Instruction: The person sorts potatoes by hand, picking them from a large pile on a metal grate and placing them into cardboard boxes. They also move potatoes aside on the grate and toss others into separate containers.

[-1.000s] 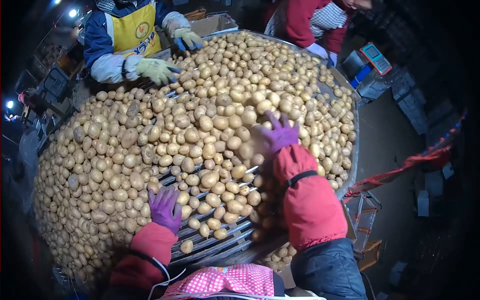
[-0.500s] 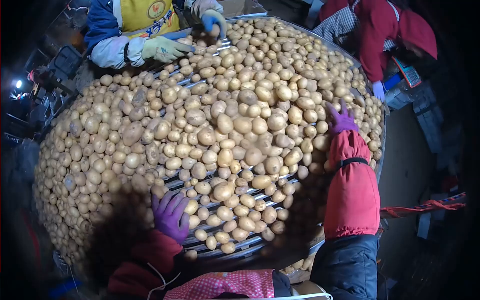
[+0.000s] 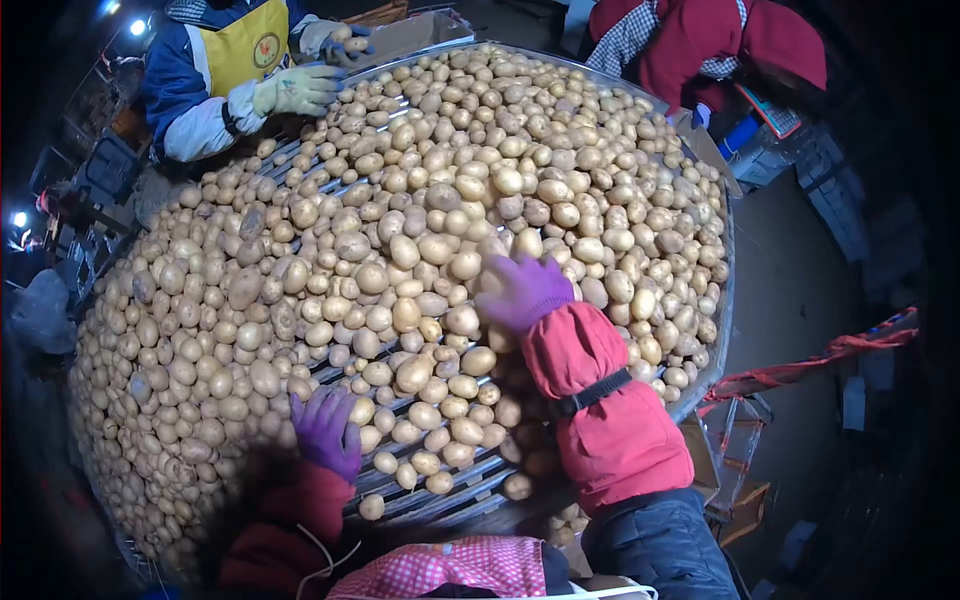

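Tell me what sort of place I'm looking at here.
Probably a potato sorting or packing shed: a broad slatted table heaped with potatoes, a co-worker's yellow apron at its far side, and an open cardboard box behind.

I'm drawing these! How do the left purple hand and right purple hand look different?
The left hand looks fairly sharp; the right hand is blurred. The left hand is nearer the pink checked apron; the right hand reaches farther over the potatoes. Both are gloved in purple.
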The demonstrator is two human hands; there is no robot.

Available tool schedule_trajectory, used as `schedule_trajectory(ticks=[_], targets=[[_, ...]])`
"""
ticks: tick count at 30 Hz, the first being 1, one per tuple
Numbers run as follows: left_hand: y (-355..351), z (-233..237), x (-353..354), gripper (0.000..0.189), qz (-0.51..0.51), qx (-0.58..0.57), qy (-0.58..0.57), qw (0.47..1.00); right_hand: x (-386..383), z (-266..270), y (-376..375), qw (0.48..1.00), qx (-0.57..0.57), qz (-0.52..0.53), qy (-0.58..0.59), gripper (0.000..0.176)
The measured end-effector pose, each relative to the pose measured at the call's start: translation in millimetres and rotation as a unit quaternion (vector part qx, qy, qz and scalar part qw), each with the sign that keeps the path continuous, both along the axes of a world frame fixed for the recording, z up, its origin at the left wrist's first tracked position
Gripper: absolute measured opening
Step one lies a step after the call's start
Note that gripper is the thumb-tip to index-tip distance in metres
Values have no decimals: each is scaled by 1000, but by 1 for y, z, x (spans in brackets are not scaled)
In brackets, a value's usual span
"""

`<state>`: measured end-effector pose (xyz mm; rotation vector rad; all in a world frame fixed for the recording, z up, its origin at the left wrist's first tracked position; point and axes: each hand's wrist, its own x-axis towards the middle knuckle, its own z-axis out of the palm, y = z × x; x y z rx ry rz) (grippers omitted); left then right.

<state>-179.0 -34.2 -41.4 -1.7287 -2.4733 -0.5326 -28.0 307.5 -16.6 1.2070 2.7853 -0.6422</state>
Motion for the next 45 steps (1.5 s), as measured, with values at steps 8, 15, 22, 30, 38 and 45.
schedule_trajectory(ticks=[8, 15, 22, 30, 38, 45], targets=[[5, 14, -1, 37, 10, -14, -39, 999, 77, -29, -40, 978, 145, 107, 104, 36], [1, 5, -8, 37, 4, -28, -36, 999, 149, -24, -39, 992, 64, 21, 103, 57], [0, -3, -7, 35, 6, -28, -17, 999, 174, -33, 4, 985, 170, 2, -41, 68], [0, -4, -5, 37, -1, -13, -5, 1000, 156, -38, 127, 991, -5, -123, -44, 46], [-2, -2, -5, 37, 3, -24, -19, 1000, 120, 3, 30, 982, 96, 44, 155, 43], [-4, -4, -3, 39, 1, -14, -20, 1000, 154, -9, 38, 909, 416, 6, 10, 30]])
